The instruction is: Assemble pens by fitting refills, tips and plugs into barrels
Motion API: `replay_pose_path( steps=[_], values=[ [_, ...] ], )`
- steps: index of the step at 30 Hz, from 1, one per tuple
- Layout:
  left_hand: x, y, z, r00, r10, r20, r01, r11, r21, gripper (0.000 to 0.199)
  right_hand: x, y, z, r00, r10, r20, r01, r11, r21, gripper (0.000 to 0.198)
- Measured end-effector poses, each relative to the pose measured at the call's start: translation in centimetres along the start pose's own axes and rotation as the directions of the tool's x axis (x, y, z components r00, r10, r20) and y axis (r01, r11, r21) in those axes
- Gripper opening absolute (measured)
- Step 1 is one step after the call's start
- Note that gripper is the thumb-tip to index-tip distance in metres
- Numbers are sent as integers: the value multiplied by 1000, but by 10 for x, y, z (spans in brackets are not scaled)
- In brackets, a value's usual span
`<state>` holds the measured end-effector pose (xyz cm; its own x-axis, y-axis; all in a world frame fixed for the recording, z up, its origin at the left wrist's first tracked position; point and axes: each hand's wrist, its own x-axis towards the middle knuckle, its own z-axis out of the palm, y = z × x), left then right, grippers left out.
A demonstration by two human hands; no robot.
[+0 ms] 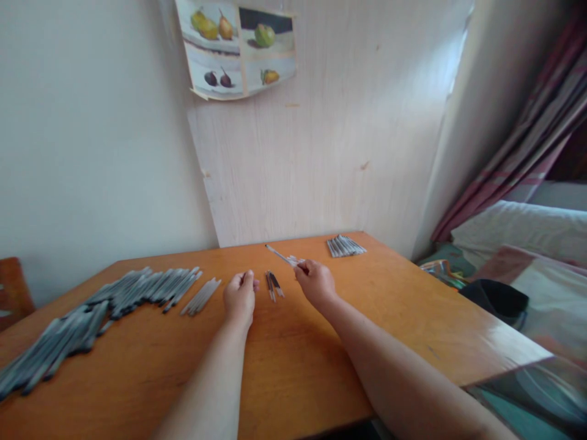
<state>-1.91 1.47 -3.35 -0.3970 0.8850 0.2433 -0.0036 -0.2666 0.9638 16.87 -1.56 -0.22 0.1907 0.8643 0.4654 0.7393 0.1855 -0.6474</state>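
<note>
My right hand is closed around a thin, pale pen, which points up and left with its dark tip away from the hand. Some short whitish sticks show right behind those fingers; whether they are held or lie on the table is unclear. My left hand is a loose fist with the thumb on top, and its contents are hidden. Between the hands lie a few dark pen parts. Just left of my left hand is a small row of whitish tubes.
A long spread of grey pens with black ends covers the left of the wooden table. A neat row of pens lies at the far right. Behind stands a wall panel with a fruit picture. A black container is beyond the right edge.
</note>
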Motion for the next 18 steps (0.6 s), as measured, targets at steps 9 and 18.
replay_pose_path(
  steps=[9, 18],
  values=[
    [9, -12, -3, 996, 66, -63, -54, 983, 173, 30, 38, 27, -22, 970, 211, -124, -231, 956, -179, 31],
    [8, -15, -2, 998, 39, -55, -28, 982, 185, 30, 70, 79, -49, 927, 316, -200, -369, 858, -356, 41]
  ],
)
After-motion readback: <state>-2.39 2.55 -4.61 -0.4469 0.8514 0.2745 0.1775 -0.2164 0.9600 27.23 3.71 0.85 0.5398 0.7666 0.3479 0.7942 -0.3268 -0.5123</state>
